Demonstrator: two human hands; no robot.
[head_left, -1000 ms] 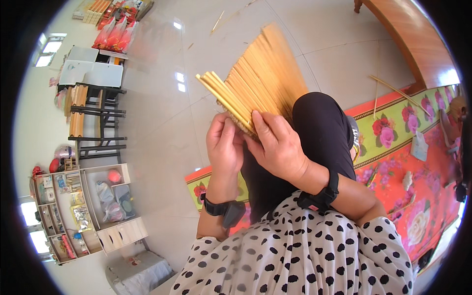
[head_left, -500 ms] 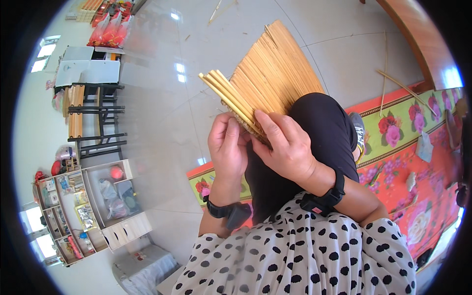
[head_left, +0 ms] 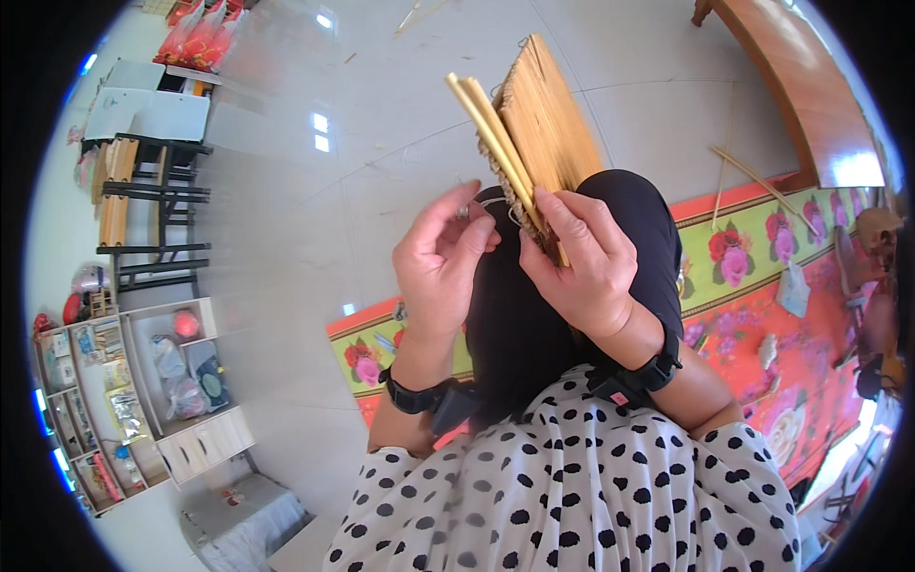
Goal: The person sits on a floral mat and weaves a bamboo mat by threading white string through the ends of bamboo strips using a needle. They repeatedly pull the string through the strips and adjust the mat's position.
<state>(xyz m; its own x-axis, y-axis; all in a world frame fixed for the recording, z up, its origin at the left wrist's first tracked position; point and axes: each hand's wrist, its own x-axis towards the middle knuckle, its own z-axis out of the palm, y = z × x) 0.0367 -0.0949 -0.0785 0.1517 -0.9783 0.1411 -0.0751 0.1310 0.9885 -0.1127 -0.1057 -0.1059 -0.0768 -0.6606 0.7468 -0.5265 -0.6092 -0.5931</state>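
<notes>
Cloth [head_left: 562,486], white with black dots, covers the person's torso, and dark bands [head_left: 634,383] circle both wrists. Just ahead, the left hand [head_left: 443,253] is half curled, thumb and forefinger parted; a pale thread [head_left: 491,201] runs between it and the work, though whether the fingers pinch it cannot be told. The right hand [head_left: 586,253] has its fingers clamped on the lower end of a slatted panel [head_left: 551,114], thumb on one side and fingertips on the other.

The panel is held tilted above the dark trousers [head_left: 515,334], near the right knee, its far end rising over the floor. A few thicker yellow sticks [head_left: 496,138] lie along its left side, beside a knotted edge [head_left: 498,170]. It looks light, stiff along each slat but apt to flex across the lacing, and dry enough not to slip. Single slats could snap, so a broad pinch close to the knotted edge seems the safest hold.

Farther off are a floral mat [head_left: 734,257], loose sticks [head_left: 762,181] on pale tiles [head_left: 286,362], a wooden furniture piece [head_left: 796,95], and shelves [head_left: 205,439].
</notes>
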